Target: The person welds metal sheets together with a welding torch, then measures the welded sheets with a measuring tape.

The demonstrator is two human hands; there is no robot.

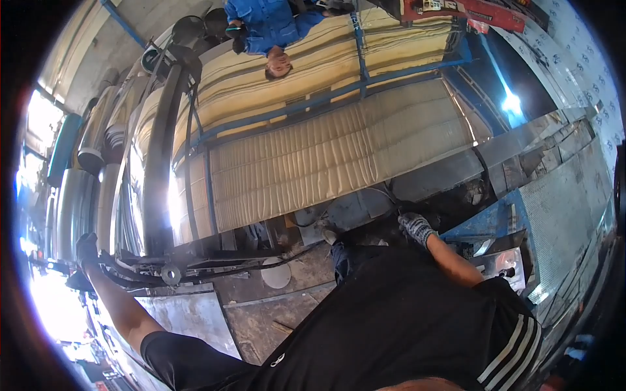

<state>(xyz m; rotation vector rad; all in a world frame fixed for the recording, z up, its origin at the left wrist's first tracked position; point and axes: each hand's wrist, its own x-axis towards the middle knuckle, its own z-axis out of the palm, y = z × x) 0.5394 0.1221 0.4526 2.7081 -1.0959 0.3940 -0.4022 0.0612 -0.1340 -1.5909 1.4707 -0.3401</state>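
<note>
A broad ribbed beige panel (326, 163) in blue framing fills the middle of the frame, with a co-worker in a blue jacket (270, 23) bent over it at the top. To the right, grey sheet-metal sections (430, 179) run toward the right edge. On the left stand a tall curved dark hoop (160, 143) and, beyond it, shiny round ducts (98, 130).

Below the panel, a dark steel frame (215, 264) of thin bars stretches from the left edge toward the centre, above flat steel plates (189, 316) on the floor.

The left hand (87, 249), in a dark glove, sits at the frame's far left end; glare from behind means I cannot tell whether it is clenched around a bar. The right hand (416, 228), in a grey knit glove, reaches to the dark underside of the sheet-metal sections, and I cannot tell if it grips anything.

A small round disc (171, 274) sits on the frame.

The frame looks stiff, heavy and awkwardly long, likely with hard edges; its bare straight bars, well spread, seem the best places to hold.
</note>
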